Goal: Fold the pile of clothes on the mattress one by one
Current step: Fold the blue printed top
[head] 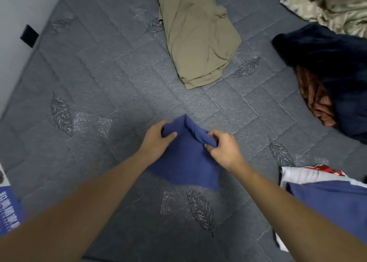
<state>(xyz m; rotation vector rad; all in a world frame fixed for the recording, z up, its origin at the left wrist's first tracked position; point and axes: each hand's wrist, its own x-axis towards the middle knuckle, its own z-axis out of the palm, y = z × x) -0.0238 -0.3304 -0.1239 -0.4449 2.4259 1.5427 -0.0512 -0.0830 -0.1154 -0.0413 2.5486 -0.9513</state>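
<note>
- We are gripping a blue garment with both hands, near the middle of the mattress, somewhat toward its near edge.
- Our left hand is curling round the garment's upper left corner, thumb lying across the cloth.
- Our right hand is pinching a bunched fold at the upper right, fingers curled tight on it.
- The two hands are sitting close together but apart, with a raised peak of blue cloth standing between them.
- The garment's lower part is spreading out toward us, and our forearms are partly hiding its side edges.
- A khaki garment is lying roughly folded toward the far edge, well apart from the blue one.
- A dark navy garment is heaping up at the right edge, with a rust-brown cloth tucked against its near side.
- A pale satin cloth is crumpling in the far right corner, just beyond the navy heap.
- A stack of clothes is resting at the near right edge, blue cloth on top of white with a red strip; our right forearm is crossing in front of it.
- A blue printed item is showing at the near left edge; we cannot tell what it is.
</note>
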